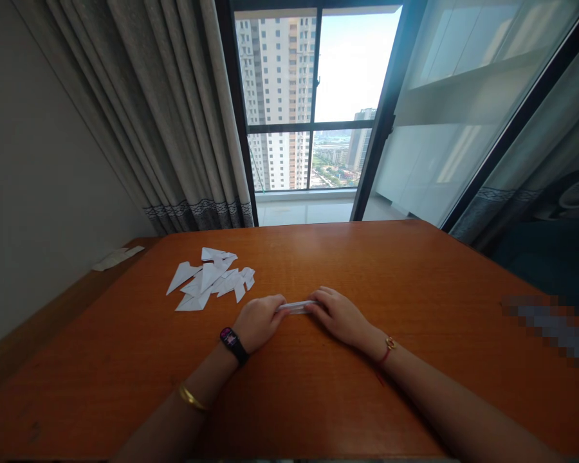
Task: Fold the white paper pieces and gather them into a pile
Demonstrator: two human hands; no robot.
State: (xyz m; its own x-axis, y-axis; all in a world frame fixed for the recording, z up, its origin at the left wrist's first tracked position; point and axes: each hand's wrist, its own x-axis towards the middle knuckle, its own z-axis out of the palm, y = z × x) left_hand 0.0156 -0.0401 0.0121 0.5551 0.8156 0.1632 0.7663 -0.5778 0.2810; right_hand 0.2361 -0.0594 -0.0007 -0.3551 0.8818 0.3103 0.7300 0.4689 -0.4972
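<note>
A person's two bare hands meet over the middle of a reddish-brown wooden surface (395, 276), with a narrow white folded paper strip (297, 308) between them. The left hand (258, 321) comes in from eight o'clock, its fingers (276, 301) pinching the strip's nine o'clock end; the right hand (342, 315) comes in from four o'clock, its fingers (322, 296) pressed together on the three o'clock end. The strip lies nearly level from one hand to the other, low over the wood (whether it touches, I cannot tell).

The left wrist wears a black watch (233, 344) with a lit screen, and farther down that forearm sits a gold bangle (192, 398). A red cord bracelet (386, 350) with a gold-coloured ring circles the right wrist.

Between nine and ten o'clock from the strip, near the left hand, lies a loose pile of folded white papers (210, 280), many of them pointed and overlapping. Farther out that way, past the surface's edge, rests a flat pale piece (116, 258). A grey curtain (174, 128) hangs between ten and eleven o'clock, a dark-framed window (313, 122) stands at twelve, and pale tall buildings (282, 83) show through it.
</note>
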